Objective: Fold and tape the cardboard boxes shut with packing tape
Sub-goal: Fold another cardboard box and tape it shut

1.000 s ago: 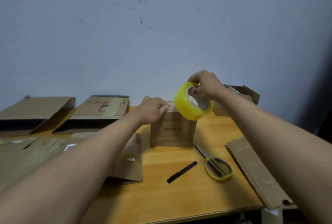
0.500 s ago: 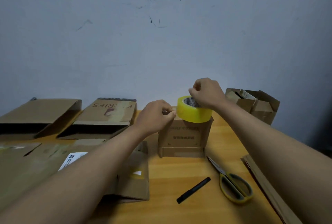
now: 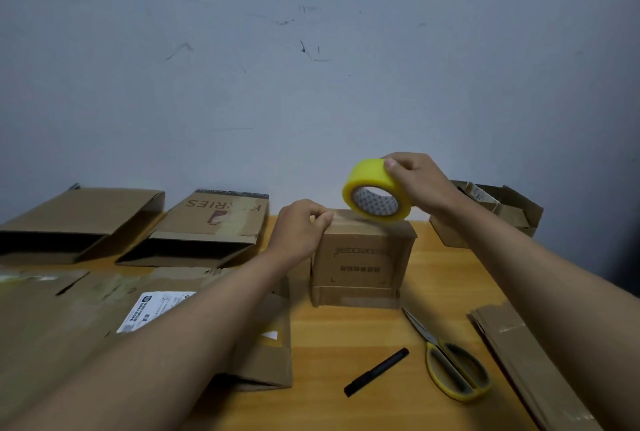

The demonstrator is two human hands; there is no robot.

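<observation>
1. A pale grey-blue wall point(image 3: 311, 84) with dark scuff marks filled the upper part of the view.
2. The orange-brown wooden worktop point(image 3: 346, 333) carried everything else.
3. Flattened brown cardboard with a white shipping label point(image 3: 69, 320) lay at the left front, partly under the left forearm.
4. Two flattened brown cardboard boxes lay against the wall at the left: a plain one point(image 3: 79, 219) and one with upside-down printed lettering point(image 3: 211, 226).
5. A small upright brown cardboard box with a printed frame on its front point(image 3: 360, 261) stood mid-worktop, its top flaps folded down.
6. An opened brown cardboard box point(image 3: 498, 212) stood behind the right forearm, and folded cardboard strips point(image 3: 519, 361) lay at the right front edge.
7. The left hand point(image 3: 301, 230) rested on the small box's top left edge, fingers curled and thumb pressing there; whether it pinched a tape end could not be told.
8. The right hand point(image 3: 415, 185) had its grip closed around a roll of yellow packing tape point(image 3: 374, 191), tilted and just touching the box's top.
9. Yellow-handled scissors point(image 3: 450, 361) lay closed at the right front.
10. A black marker pen point(image 3: 377, 371) lay just left of them.
</observation>
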